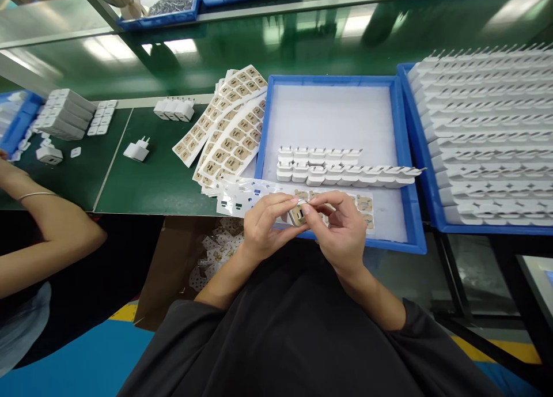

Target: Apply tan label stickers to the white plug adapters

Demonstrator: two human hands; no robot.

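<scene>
Close to the near edge of the blue tray (pixel 332 80), my left hand (pixel 265 224) grips a white plug charger between thumb and fingers. A tan adhesive sticker (pixel 297 214) with dark slots lies on the charger's end face. My right hand (pixel 344 233) is closed at the sticker's right edge, its thumb on the face; the fingers hide part of the charger. Behind the fingers lies a sheet of tan stickers (pixel 365 204), partly covered by my hands. Two rows of white plug chargers (pixel 345 177) stand farther back in the tray.
Fanned sticker sheets (pixel 233 132) lie left of the tray. A second blue tray (pixel 436 212) full of chargers stands right. Several chargers (pixel 174 109) and a single one (pixel 137 150) sit on the green bench. A co-worker's arm (pixel 56 230) is at left, above a cardboard box (pixel 162 276).
</scene>
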